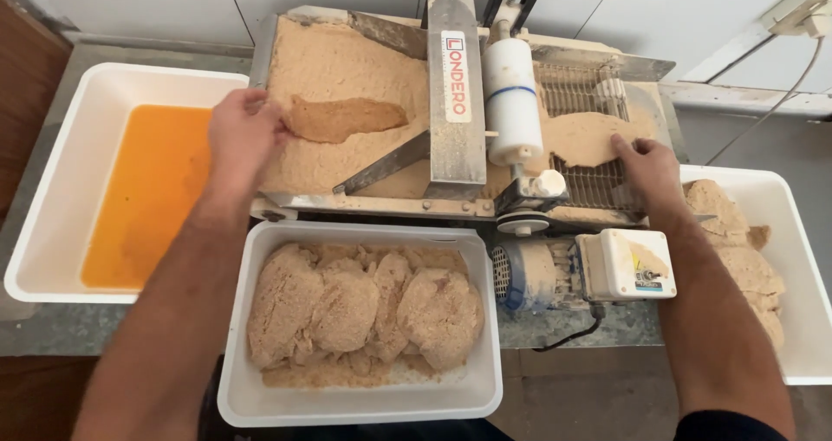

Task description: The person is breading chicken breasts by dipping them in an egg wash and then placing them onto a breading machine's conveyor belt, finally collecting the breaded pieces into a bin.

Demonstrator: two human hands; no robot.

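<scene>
A: Now, where is the cutlet?

B: The egg-wet cutlet (345,118) lies flat on the crumb bed (347,60) of the breading machine (457,103); my left hand (241,138) touches its near end, fingers loosely curled, gripping nothing that I can see. I judge it limp, slick and light, best lifted by that end.

A: And the right?

B: My right hand (648,168) presses a breaded piece (589,138) on the wire belt (576,90), fingers bent. The white roller (511,103) stands between both. The egg tub (130,181) sits left, the tray of coated cutlets (360,311) near me.
</scene>
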